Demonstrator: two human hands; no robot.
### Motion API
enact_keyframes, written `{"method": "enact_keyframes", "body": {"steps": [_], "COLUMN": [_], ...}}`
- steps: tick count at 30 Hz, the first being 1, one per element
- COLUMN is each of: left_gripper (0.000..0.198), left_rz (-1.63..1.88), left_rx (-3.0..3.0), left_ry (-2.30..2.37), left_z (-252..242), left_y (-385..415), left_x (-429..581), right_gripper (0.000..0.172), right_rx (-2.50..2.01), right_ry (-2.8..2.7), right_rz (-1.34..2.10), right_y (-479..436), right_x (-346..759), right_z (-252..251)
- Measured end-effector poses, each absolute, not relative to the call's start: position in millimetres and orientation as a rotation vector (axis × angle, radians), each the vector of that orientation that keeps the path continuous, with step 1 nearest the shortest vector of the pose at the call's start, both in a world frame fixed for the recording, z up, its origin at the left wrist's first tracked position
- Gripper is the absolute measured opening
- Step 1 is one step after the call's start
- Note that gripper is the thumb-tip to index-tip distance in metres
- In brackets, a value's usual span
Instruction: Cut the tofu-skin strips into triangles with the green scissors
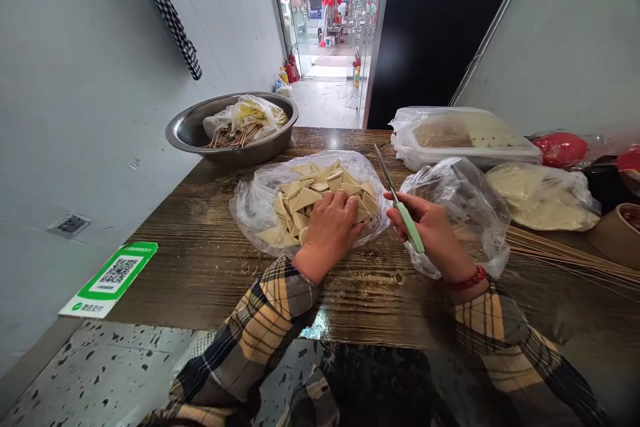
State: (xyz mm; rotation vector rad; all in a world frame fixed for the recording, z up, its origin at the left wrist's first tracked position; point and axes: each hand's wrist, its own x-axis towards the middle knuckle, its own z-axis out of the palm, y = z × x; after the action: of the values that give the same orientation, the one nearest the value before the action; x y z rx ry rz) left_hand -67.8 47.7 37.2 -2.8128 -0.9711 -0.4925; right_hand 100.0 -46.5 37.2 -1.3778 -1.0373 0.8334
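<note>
A pile of beige, mostly triangular flat pieces [305, 201], which look like cut tofu sheet, lies on a spread clear plastic bag [255, 207] in the middle of the table. My left hand [333, 223] rests on the near right part of the pile, its fingers curled down among the pieces and the fingertips hidden. To the right of the pile, my right hand [427, 227] is closed around the green handle of a knife [407, 220]. Its narrow blade points up and away, beside the bag's right edge. A crumpled clear plastic bag [460, 200] lies just beyond and beside my right hand.
A metal basin [180, 137] holding skewers and bagged food stands back left. A bag-covered tray [460, 130] is back right. Bagged pale sheets [545, 197], bamboo skewers [560, 253] and a brown bowl [613, 233] lie right. A QR-code card [135, 260] lies front left.
</note>
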Motion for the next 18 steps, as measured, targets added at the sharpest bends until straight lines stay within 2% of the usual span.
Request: {"method": "enact_keyframes", "body": {"steps": [5,9,12,15,18], "left_gripper": [0.014,0.017,0.02,0.018,0.017], "left_rz": [-0.808,-1.358,-1.601,-1.604,-1.318], "left_rx": [-2.932,-3.109,-3.183,-3.17,-3.287], "left_ry": [-1.034,-1.275,-1.411,-1.34,-1.043], "left_z": [36.8,41.2,44.3,46.5,49.5], "left_y": [54.5,66.1,71.5,70.1,65.2], "left_x": [-72.3,-83.2,-89.6,-90.8,-90.5], "right_gripper": [0.052,0.053,0.054,0.056,0.057], "right_rx": [-1.378,-1.391,-1.4,-1.407,-1.42], "right_ry": [-1.046,-1.086,-1.089,-1.085,-1.082], "right_rz": [0.838,0.83,0.846,0.851,0.847], "right_y": [-46.9,-48.8,-49.5,-49.5,-49.2], "right_x": [101.4,101.9,101.2,100.2,98.9], "right_z": [35.3,33.5,32.3,33.0,36.7]}}
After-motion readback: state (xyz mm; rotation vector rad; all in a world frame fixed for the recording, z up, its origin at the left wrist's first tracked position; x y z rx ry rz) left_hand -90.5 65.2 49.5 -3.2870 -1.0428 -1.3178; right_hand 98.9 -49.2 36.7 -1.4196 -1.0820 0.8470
